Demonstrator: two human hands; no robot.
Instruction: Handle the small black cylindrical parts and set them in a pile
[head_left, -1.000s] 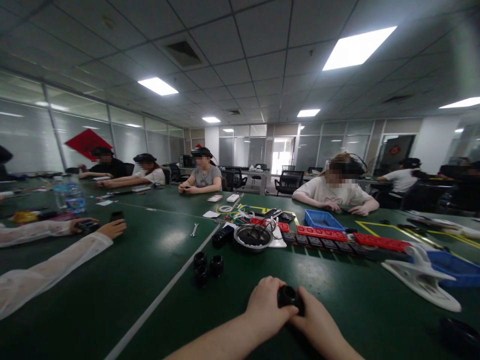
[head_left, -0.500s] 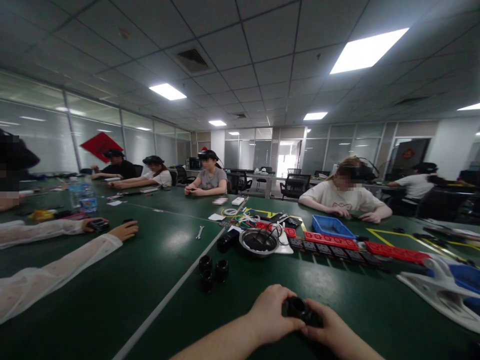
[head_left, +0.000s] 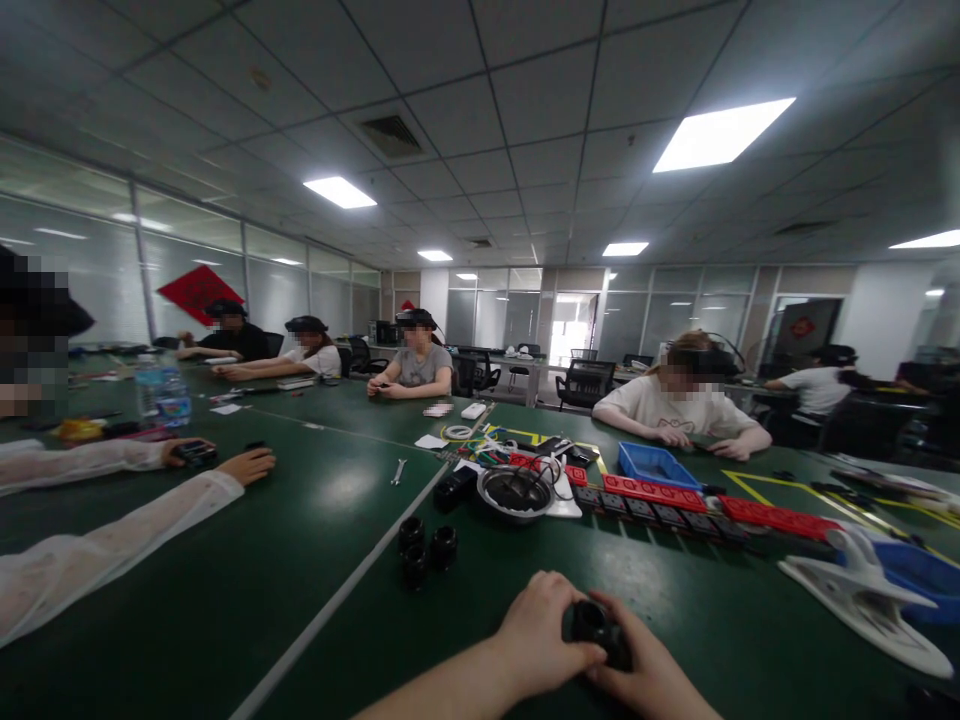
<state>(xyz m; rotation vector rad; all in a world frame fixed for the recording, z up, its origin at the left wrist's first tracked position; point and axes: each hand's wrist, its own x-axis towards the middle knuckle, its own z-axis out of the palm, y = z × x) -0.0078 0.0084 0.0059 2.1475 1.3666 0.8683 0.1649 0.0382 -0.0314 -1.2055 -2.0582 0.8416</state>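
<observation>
Both my hands are at the front of the green table, closed around a black round part with a hole in its top [head_left: 594, 620]. My left hand [head_left: 541, 635] grips it from the left, thumb across the near side. From the right, my right hand [head_left: 639, 662] wraps its fingers along the far side, with the thumb underneath near the left thumb. Much of the part is covered by the fingers. Three similar black round parts stand grouped to the left: a right one [head_left: 444, 547], a rear one [head_left: 411, 532] and a near one [head_left: 414, 568].
Beyond lie a metal bowl [head_left: 514, 518] with dark cables, a black device [head_left: 454, 487], red power strips [head_left: 652, 491], a blue tray [head_left: 655, 464] and a wrench [head_left: 399, 472]. A white base-like piece [head_left: 862, 610] lies right. Another person's sleeved arm [head_left: 135, 530] rests left; more people sit around.
My right hand has shifted slightly left, its fingers now reaching further around the far side of the black part. My left hand keeps its grip. The view has tilted a little.
</observation>
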